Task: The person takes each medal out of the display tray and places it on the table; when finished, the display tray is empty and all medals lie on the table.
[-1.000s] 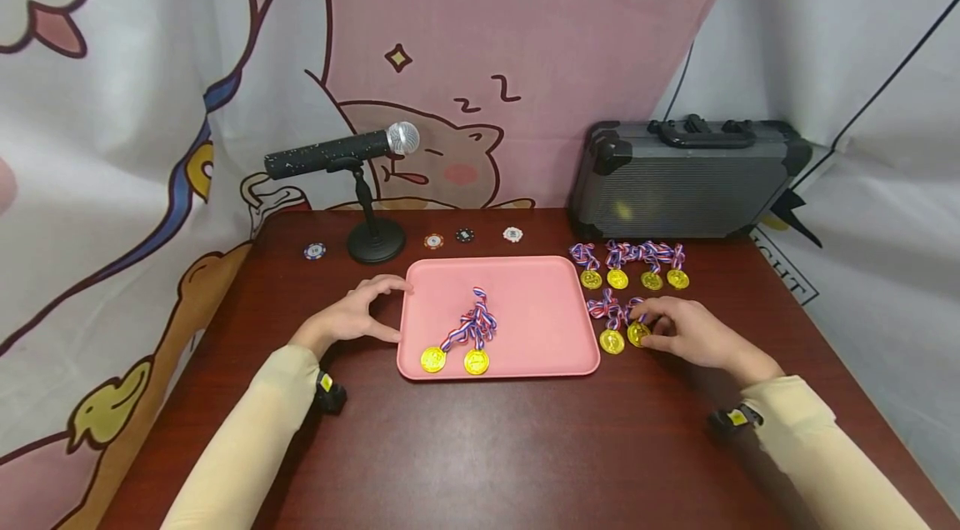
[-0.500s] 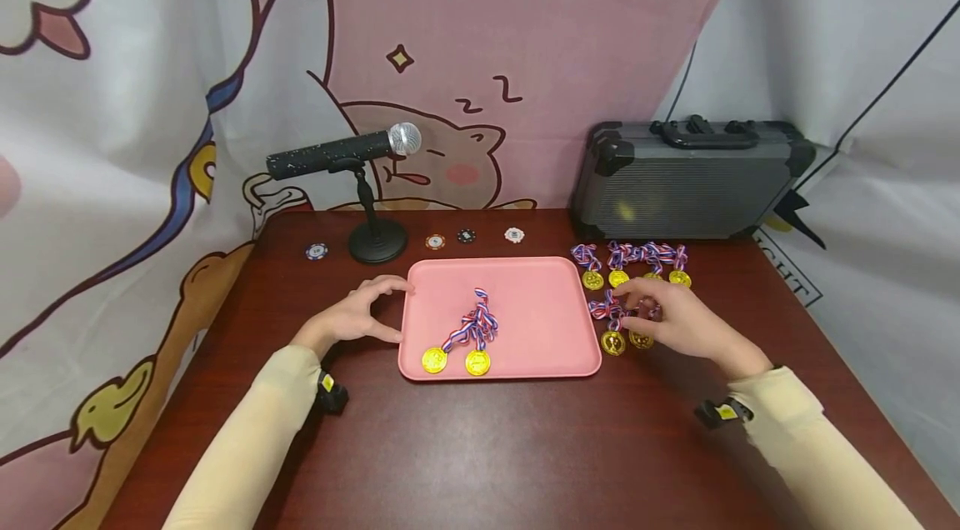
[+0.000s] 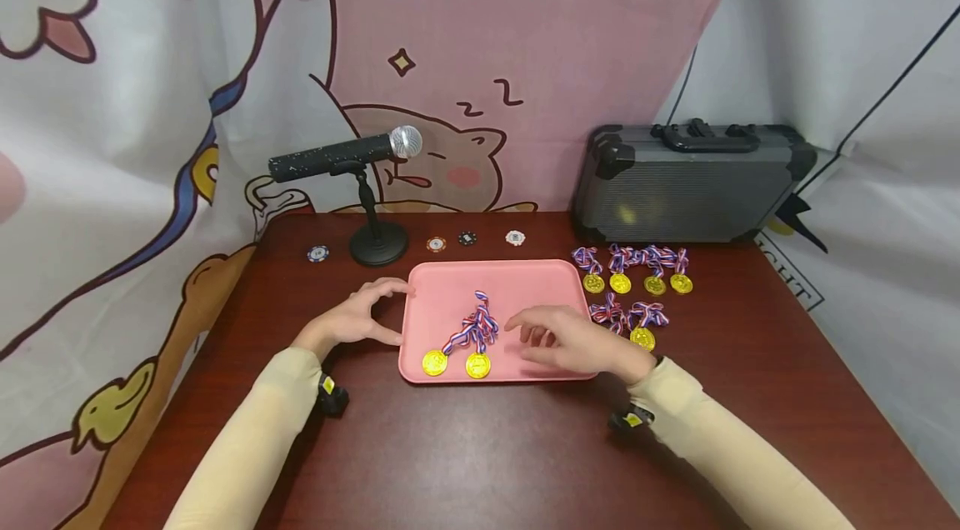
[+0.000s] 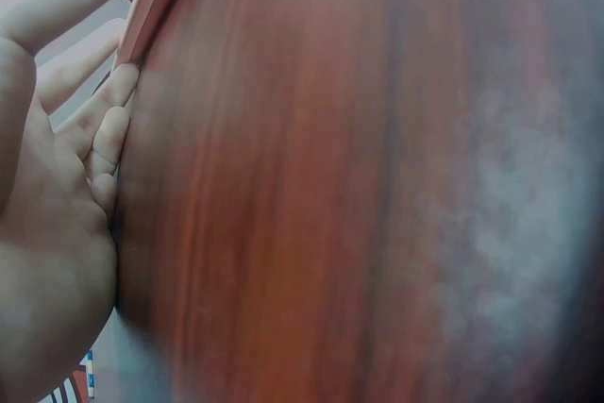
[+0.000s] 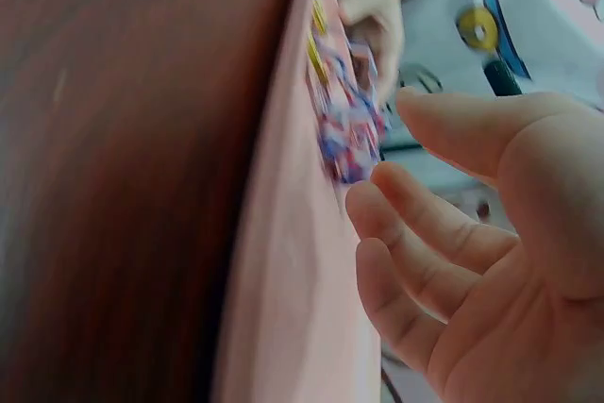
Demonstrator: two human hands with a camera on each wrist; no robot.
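Note:
Two gold medals, one (image 3: 434,362) left of the other (image 3: 477,365), lie near the front edge of a pink tray (image 3: 536,284), their striped ribbons (image 3: 477,328) bunched behind them. At the tray's left edge is my left hand (image 3: 348,319), thumb and fingers spread apart with the tips right at the rim. My right hand (image 3: 573,338) hovers over the tray's right half, and in the right wrist view nothing shows between its loosely bent fingers (image 5: 415,299). To the right of the tray, several more medals (image 3: 655,286) lie in two rows on the table; my right wrist hides part of the nearer row.
A microphone (image 3: 341,157) on a black stand (image 3: 378,243) is at the back left of the table (image 3: 480,455). Several poker chips (image 3: 514,237) lie along the back. At the back right stands a grey metal case (image 3: 690,188) against the printed cloth.
My right hand has moved left from the nearer medals on the table to above the tray, carrying nothing visible. The left hand and the tray's medals have stayed in place.

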